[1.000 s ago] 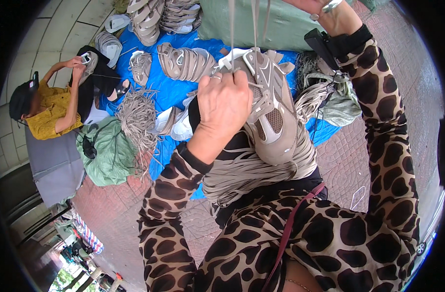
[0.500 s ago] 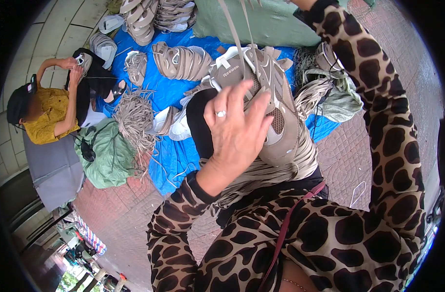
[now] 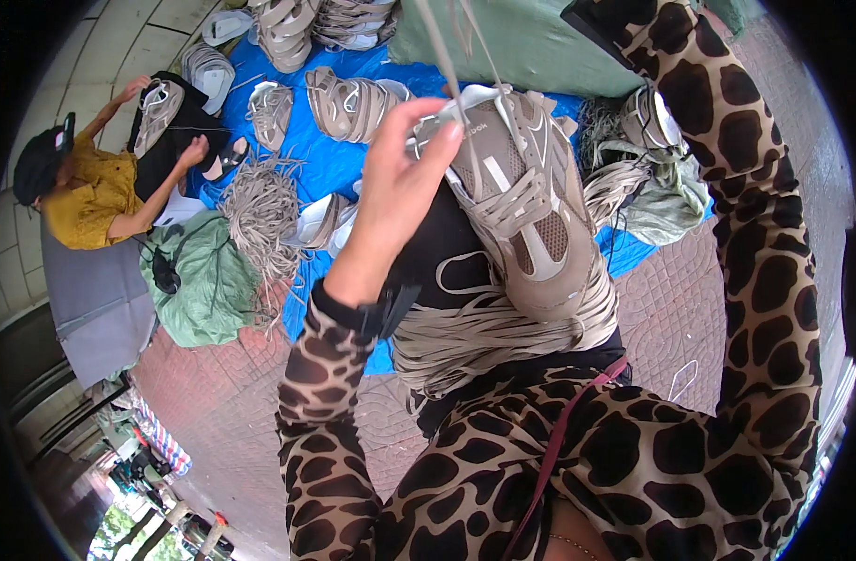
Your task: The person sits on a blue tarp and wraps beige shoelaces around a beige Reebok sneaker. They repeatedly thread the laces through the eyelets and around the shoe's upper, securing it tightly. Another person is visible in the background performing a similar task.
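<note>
A beige-grey sneaker [image 3: 559,248] lies across my lap with its toe toward me. Its shoelace [image 3: 484,58] is laced through the lower eyelets, and two long strands run taut upward past the top edge. Beside the tongue, my left hand [image 3: 397,192] is curled, thumb and forefinger closed around one strand near the shoe's collar. My right arm [image 3: 727,178] stretches far up the right side; the hand at its end is out of view. Under the toe, a thick bundle of loose beige laces [image 3: 503,338] rests on my lap.
A blue tarp [image 3: 302,173] holds nested sneakers [image 3: 348,105] and a lace heap [image 3: 260,210]. At left, a co-worker in a yellow shirt [image 3: 101,196] handles another sneaker [image 3: 159,112]. Green sacks [image 3: 199,290] lie near them; a big green bale [image 3: 512,56] stands ahead.
My left hand has drawn back left from over the shoe's lacing, uncovering it. My right hand has gone out at the top. The co-worker's hands have moved apart.
</note>
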Demonstrator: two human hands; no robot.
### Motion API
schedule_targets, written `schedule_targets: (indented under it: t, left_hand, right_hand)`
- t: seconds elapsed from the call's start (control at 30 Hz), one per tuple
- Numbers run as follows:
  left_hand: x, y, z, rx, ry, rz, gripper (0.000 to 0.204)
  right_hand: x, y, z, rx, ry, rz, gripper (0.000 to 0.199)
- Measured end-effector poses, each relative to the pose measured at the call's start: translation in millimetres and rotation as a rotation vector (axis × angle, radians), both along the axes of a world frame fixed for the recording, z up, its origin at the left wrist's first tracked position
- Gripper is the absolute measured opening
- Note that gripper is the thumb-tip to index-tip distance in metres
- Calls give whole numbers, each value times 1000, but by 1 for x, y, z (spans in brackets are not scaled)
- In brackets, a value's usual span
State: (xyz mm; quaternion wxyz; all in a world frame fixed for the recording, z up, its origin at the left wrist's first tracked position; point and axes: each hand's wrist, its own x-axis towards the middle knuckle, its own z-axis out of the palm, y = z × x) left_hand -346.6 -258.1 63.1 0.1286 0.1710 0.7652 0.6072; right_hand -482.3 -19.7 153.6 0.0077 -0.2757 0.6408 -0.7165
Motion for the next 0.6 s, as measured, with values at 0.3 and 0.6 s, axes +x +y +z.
schedule_targets:
  t: [0.3, 0.6]
  left_hand:
    - [-34, 2, 9, 511, -174, -252, 41]
    - [-47, -8, 41, -389, 1218, -90, 21]
  right_hand:
    - [30, -40, 39, 628, -349, 207, 33]
    - [135, -46, -49, 434, -355, 347, 31]
